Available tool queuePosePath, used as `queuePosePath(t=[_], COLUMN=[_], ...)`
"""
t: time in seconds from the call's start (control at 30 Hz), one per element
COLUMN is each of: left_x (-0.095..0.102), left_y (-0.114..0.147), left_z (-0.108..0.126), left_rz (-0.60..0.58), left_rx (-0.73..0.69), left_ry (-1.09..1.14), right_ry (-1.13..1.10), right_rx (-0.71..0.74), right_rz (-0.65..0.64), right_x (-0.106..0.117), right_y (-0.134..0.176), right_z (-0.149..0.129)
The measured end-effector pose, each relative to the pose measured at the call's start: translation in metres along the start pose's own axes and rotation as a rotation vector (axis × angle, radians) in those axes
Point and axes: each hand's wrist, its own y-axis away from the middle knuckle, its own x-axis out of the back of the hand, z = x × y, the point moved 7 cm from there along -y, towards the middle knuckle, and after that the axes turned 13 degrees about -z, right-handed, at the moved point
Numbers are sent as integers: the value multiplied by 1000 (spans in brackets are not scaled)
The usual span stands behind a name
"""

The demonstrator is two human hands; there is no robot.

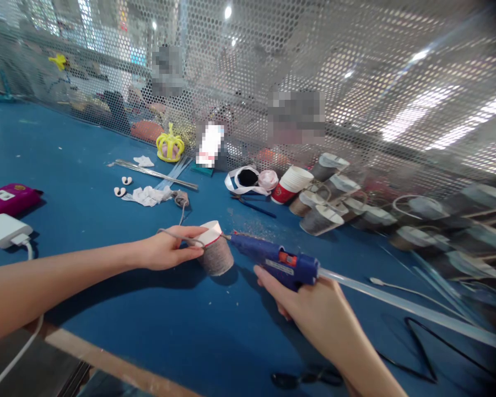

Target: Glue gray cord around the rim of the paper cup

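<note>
A person's left hand [171,248] grips a cup [217,256] by its rim, thumb and fingers pinched at the edge, near the center of the frame, while the right hand [310,309] closes around a blue glue gun [276,256]. The cup tilts over a blue table [45,143], its side wrapped in gray yarn [183,212] below a bare white band and a thin red line. The gun's nozzle points at the cup's right edge; whether the two touch cannot be told. A pale label [279,268] runs along the gun's barrel, its print too small to read, and a clear glue stick [397,300] extends from the back toward the lower right. The yarn leads from the left hand up to a small ball [181,198]. At upper center right stand stacked paper cups [295,179], the lowest in red with a white mark that is not legible. More yarn-wrapped cups [322,219] crowd the right side, the farthest blurred. A purple case [10,199] with white stickers, their text unreadable, lies at far left behind a white charger [6,230]. A yellow crown [170,146] sits at upper left of center, before a metal mesh [355,71].
</note>
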Motion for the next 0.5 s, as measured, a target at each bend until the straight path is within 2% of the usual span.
queuePosePath(t=[0.1, 0.2, 0.5], left_x=[-1, 1, 0], left_y=[0, 0, 1], left_z=[-1, -1, 2], left_rz=[-13, 24, -11], left_rx=[22, 17, -7], left_ry=[6, -1, -22], right_ry=[-7, 2, 300], right_rx=[-37, -48, 213], right_rz=[28, 55, -26], right_x=[-3, -5, -7], right_y=[4, 7, 4], right_z=[2, 3, -10])
